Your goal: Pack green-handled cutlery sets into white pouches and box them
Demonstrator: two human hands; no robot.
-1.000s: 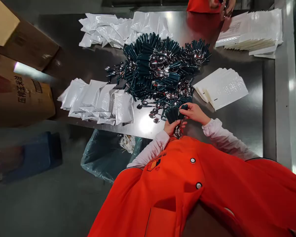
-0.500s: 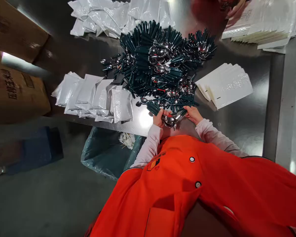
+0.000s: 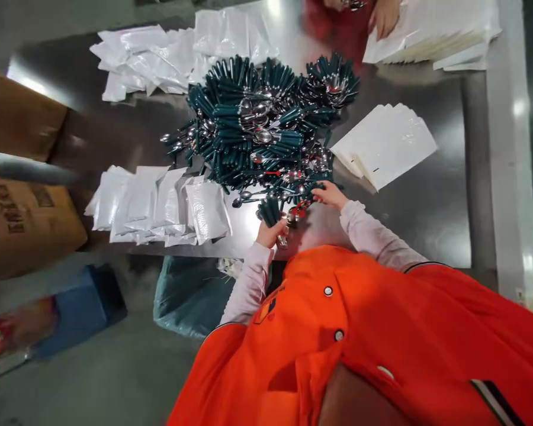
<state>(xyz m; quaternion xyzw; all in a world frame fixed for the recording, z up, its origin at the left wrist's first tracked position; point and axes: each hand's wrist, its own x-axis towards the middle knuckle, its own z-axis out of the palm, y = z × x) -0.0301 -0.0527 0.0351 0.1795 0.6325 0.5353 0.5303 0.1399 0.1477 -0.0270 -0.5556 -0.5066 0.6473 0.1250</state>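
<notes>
My left hand (image 3: pixel 270 233) is closed around a bundle of spoons (image 3: pixel 270 211), their dark green handles pointing up and their metal bowls at the bottom. At the near edge of a large pile of green-handled spoons (image 3: pixel 235 157), my right hand (image 3: pixel 331 195) has its fingers closed on spoon handles; how many is hidden. Between the hands, shiny spoon bowls (image 3: pixel 298 210) reflect the red of my clothing. The pile spreads across the metal table, with handles and bowls lying in many directions.
Filled white packets (image 3: pixel 208 210) lie in a row at left, with more packets (image 3: pixel 146 59) behind. Flat white envelopes (image 3: pixel 384 145) fan out at right. Another person's hand (image 3: pixel 386 18) rests by a stack of envelopes (image 3: pixel 430 44). A lined bin (image 3: pixel 190 302) stands below the table edge.
My right hand has moved away from the left-hand bundle, up to the near edge of the pile. The left hand still holds its spoons, now lower and more upright. The camera view has shifted.
</notes>
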